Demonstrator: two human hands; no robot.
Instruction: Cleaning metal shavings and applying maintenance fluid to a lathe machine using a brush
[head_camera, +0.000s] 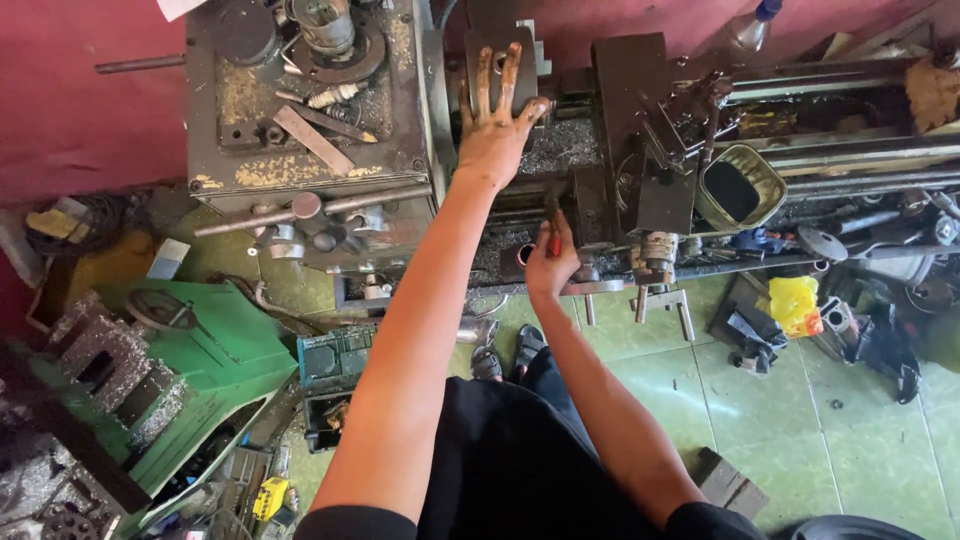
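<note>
A dark red wall (70, 110) runs along the top. The floor (800, 420) is pale green tile, stained and dusty. A green machine (215, 350) stands at the left among metal scrap. A yellow bag (795, 303) lies at the right amid clutter. Daylight is even.

A dark, grimy round metal lathe chuck (500, 60) sits at the machine's headstock end. A slim red-handled tool (553, 238) stands nearly upright below it, by the swarf-strewn lathe bed.
</note>
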